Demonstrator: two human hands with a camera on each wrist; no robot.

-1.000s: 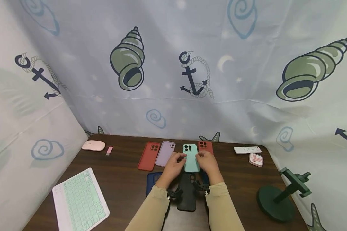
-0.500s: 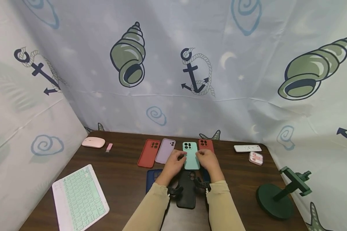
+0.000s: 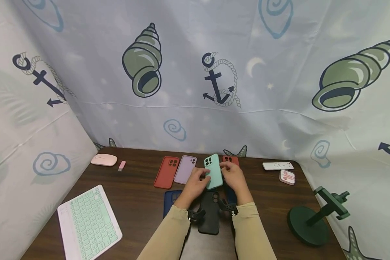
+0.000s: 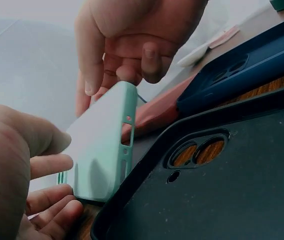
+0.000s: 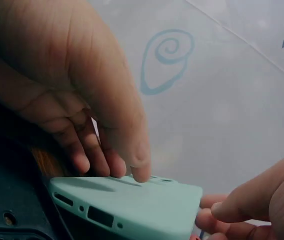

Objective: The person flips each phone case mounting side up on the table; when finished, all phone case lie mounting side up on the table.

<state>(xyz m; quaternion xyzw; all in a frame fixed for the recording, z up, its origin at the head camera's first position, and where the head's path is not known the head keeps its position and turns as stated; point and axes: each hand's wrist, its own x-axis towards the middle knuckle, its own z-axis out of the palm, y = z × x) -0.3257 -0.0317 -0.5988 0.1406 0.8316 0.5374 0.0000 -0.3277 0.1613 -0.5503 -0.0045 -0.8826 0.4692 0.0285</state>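
A mint green phone case [image 3: 215,177] is tilted between both hands, its camera cutouts at the far end. My left hand [image 3: 195,183] pinches its left edge, the thumb on the upper face and fingers beside and below, as the left wrist view shows. On the opposite side, my right hand [image 3: 234,180] holds the case's edge with thumb and fingertips. Between the wrists lies a black phone case [image 3: 209,218]; its camera openings let the wood show through in the left wrist view. A dark blue case [image 3: 230,196] is partly hidden beneath the right hand.
Left of the hands lie a red case [image 3: 167,172], a lavender case [image 3: 185,169] and a blue case [image 3: 169,204]. Another red case [image 3: 231,159] sits behind the right hand. A keyboard [image 3: 90,222], mouse [image 3: 104,159], remote [image 3: 277,165] and green stand [image 3: 308,225] occupy the sides.
The mint green case lay straight and flat-looking between the hands; now it is tilted, its far end turned left and its right side raised. The right hand has shifted slightly away from me.
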